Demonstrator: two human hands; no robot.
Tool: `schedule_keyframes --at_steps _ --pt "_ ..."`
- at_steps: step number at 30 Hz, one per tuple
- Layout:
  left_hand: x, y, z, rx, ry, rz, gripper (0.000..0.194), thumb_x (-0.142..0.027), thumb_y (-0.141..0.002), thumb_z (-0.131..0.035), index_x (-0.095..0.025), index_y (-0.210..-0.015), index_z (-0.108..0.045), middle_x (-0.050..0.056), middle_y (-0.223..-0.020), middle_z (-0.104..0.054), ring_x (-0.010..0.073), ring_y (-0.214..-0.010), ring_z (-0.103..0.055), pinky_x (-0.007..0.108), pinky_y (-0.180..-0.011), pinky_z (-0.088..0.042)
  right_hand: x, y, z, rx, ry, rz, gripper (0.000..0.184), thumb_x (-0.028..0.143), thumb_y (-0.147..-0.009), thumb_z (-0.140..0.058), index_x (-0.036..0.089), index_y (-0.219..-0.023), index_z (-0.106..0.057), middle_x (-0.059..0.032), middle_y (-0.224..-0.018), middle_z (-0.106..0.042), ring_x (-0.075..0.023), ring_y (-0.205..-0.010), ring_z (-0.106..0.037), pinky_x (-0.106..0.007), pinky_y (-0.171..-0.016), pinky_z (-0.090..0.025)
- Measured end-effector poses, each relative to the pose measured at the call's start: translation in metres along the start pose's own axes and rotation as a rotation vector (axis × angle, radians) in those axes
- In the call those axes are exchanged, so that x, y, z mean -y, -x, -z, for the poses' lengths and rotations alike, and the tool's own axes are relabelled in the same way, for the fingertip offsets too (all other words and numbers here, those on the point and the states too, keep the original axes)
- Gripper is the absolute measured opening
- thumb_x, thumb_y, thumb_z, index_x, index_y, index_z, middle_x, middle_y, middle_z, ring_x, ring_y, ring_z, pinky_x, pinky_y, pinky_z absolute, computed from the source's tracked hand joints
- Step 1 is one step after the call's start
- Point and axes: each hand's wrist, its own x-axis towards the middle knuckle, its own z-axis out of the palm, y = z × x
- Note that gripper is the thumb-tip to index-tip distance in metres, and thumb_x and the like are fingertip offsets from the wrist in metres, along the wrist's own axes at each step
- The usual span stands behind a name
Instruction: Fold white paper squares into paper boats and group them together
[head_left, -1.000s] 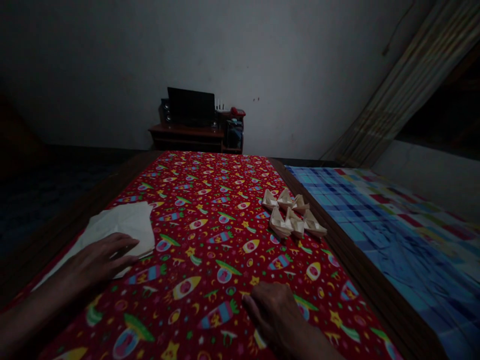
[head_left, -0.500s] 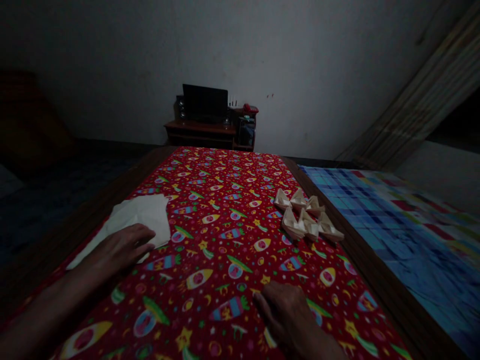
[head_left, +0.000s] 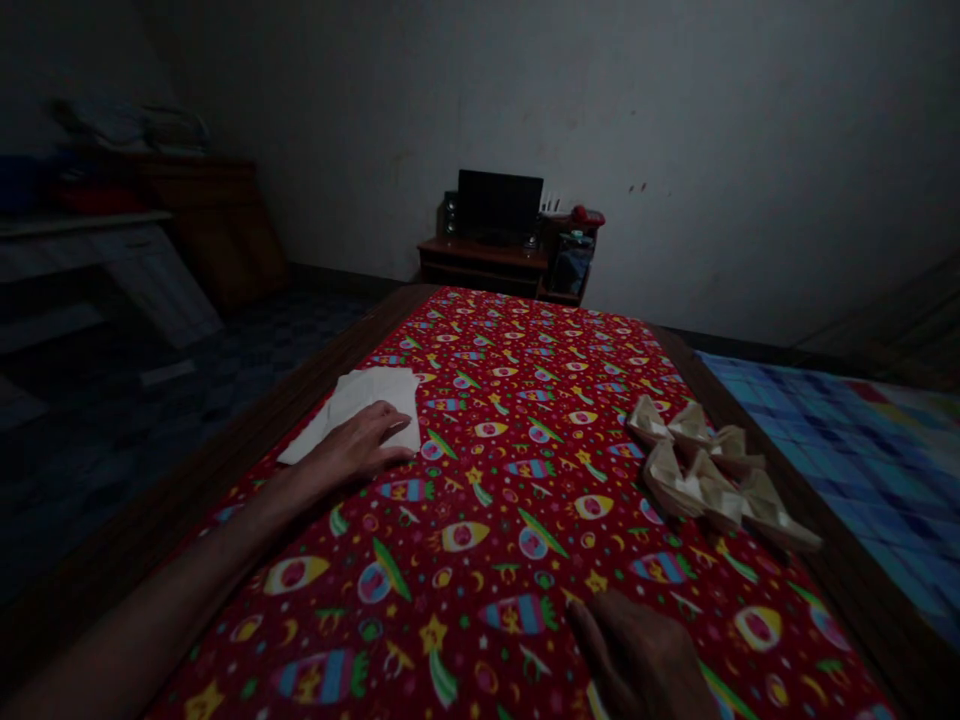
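Note:
My left hand (head_left: 367, 440) lies over a small pile of off-white paper sheets (head_left: 367, 388) on the left of the table. Its fingers reach forward with the thumb apart, and it grips nothing. At the lower right, my right hand (head_left: 641, 655) rests on the red patterned cloth (head_left: 495, 530), loosely curled; nothing shows in it, and part of it is cut off by the frame's bottom edge. Beyond it, to the right, stand several folded beige paper boats (head_left: 705, 485), grouped close together in two rows.
Brown wooden edges (head_left: 832, 520) flank the cloth. A dark monitor (head_left: 500, 203) stands on a desk (head_left: 480, 260) by the far wall. Blue checked bedding (head_left: 795, 420) lies to the right. At the left are a pale table (head_left: 142, 260) and a wooden cabinet (head_left: 217, 235).
The view has swung left, so everything sits farther right in the picture. My left hand stays by the paper, its thumb more apart from the fingers. My right hand remains on the cloth.

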Motion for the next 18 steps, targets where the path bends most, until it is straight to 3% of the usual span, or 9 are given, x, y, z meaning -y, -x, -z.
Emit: schedule_keyframes --at_steps 5,13,18 --pt "-0.017 -0.002 -0.006 -0.025 -0.111 0.067 0.048 -0.055 -0.08 -0.051 -0.022 -0.115 -0.056 0.008 -0.115 -0.054 0.0247 -0.103 -0.052 0.032 -0.081 -0.045 -0.002 0.0 -0.001 0.011 -0.008 0.004 0.032 0.031 -0.093 -0.042 0.02 -0.064 -0.049 0.0021 -0.055 -0.054 -0.0088 -0.046 -0.051 -0.021 -0.048 -0.032" --pt "-0.01 -0.008 -0.001 0.029 0.043 0.161 0.045 -0.043 -0.076 -0.053 -0.017 -0.112 -0.059 0.008 -0.109 -0.061 0.0226 -0.097 -0.058 0.03 -0.085 -0.045 -0.003 0.002 -0.002 0.01 0.009 0.0 0.031 0.031 -0.093 -0.042 0.021 -0.064 -0.049 0.002 -0.055 -0.054 -0.0093 -0.046 -0.051 -0.022 -0.048 -0.032" --pt "-0.017 -0.006 0.0 0.002 -0.006 0.16 0.044 -0.045 -0.075 -0.052 -0.015 -0.105 -0.063 0.01 -0.103 -0.063 0.0248 -0.094 -0.059 0.032 -0.082 -0.045 0.0 0.0 0.001 0.005 -0.008 -0.006 0.031 0.029 -0.093 -0.042 0.021 -0.065 -0.05 0.002 -0.055 -0.055 -0.0088 -0.046 -0.052 -0.021 -0.047 -0.032"
